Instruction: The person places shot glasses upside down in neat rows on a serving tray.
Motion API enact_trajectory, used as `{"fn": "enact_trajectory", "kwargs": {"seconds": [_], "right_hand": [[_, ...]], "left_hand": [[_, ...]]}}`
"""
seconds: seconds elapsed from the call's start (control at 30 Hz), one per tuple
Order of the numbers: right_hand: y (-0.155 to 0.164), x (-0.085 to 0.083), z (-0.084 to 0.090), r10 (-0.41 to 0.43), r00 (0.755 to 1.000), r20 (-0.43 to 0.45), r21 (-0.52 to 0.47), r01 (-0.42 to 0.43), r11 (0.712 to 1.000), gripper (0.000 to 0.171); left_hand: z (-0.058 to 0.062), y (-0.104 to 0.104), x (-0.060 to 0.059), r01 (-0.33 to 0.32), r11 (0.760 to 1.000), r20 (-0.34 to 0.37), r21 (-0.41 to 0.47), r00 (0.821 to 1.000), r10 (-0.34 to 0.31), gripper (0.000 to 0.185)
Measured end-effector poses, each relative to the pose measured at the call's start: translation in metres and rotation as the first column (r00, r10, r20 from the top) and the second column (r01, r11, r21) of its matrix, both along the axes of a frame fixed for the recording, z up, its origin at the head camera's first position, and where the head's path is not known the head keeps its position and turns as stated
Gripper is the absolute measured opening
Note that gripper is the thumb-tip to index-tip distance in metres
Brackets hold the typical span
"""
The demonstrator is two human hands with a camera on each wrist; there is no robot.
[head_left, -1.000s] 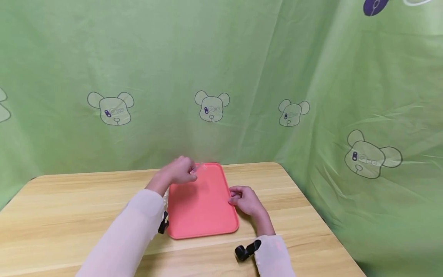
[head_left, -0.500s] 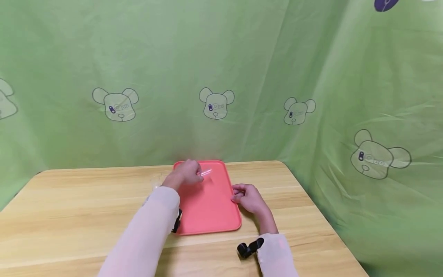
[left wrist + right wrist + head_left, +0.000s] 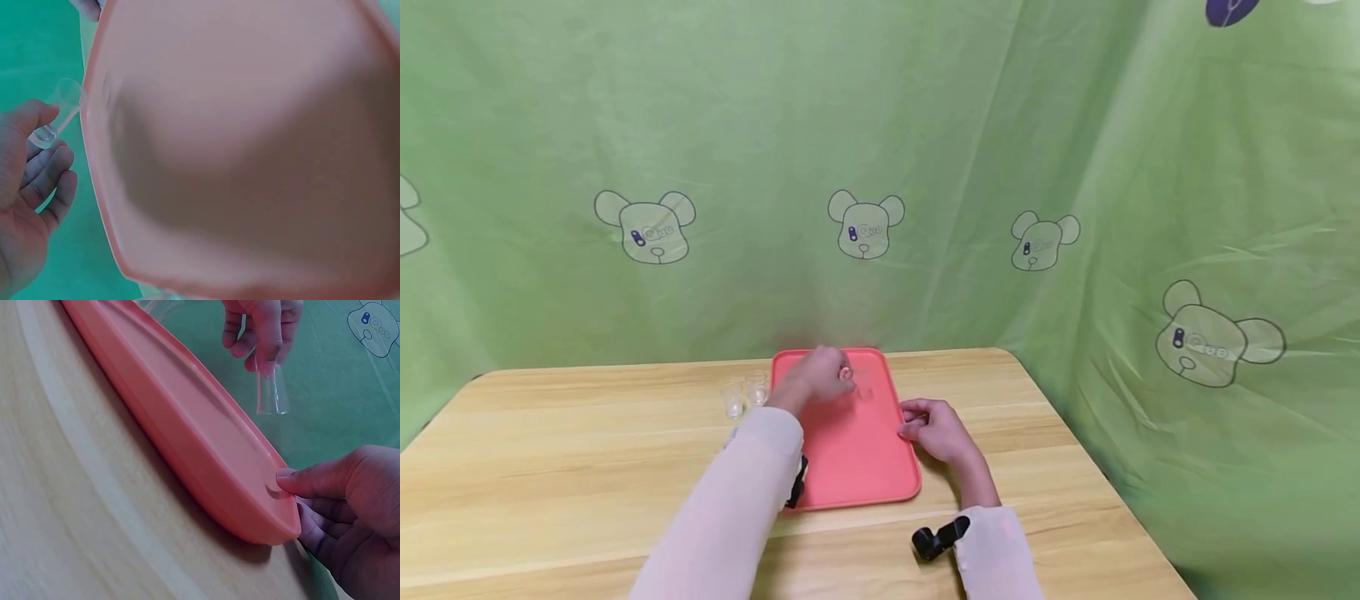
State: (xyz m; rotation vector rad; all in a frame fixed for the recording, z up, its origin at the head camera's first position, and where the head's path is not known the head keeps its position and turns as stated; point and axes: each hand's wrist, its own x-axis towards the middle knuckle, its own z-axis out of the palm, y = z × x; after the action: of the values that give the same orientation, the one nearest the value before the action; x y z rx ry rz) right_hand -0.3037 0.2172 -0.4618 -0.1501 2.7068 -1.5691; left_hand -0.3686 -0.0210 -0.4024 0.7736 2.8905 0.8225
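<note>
With my left hand (image 3: 817, 377) I pinch a clear shot glass (image 3: 70, 102) between thumb and fingers, just below the head view's centre, over the upper part of the red tray (image 3: 857, 458). My right hand (image 3: 942, 433) grips its right rim, thumb on top. Two clear glasses (image 3: 756, 389) stand left of it on the wooden table (image 3: 587, 467).

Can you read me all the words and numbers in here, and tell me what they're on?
Bear faces on the green sheet: small letters, too blurred to read.
Purple shape, top right of the head view: cut off, unreadable.
Red tray and clear glass: no writing shows.
</note>
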Motion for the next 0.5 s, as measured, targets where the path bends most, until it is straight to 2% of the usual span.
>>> {"fn": "enact_trajectory", "kwargs": {"seconds": [0.1,0.23,0.5], "right_hand": [[0.0,0.0,-0.001,0.0,1.0,0.011,0.0,0.0,1.0,0.036],[0.001,0.0,-0.002,-0.002,1.0,0.016,0.006,0.002,1.0,0.036],[0.002,-0.001,-0.003,0.009,1.0,0.006,-0.006,-0.009,1.0,0.036]], "left_hand": [[-0.003,0.006,-0.001,-0.005,1.0,-0.021,0.023,1.0,0.006,0.031],[-0.007,0.013,0.002,-0.02,0.995,0.008,0.098,1.0,0.02,0.024],[-0.016,0.024,0.007,-0.054,0.967,0.044,0.25,0.998,0.045,0.022]]}}
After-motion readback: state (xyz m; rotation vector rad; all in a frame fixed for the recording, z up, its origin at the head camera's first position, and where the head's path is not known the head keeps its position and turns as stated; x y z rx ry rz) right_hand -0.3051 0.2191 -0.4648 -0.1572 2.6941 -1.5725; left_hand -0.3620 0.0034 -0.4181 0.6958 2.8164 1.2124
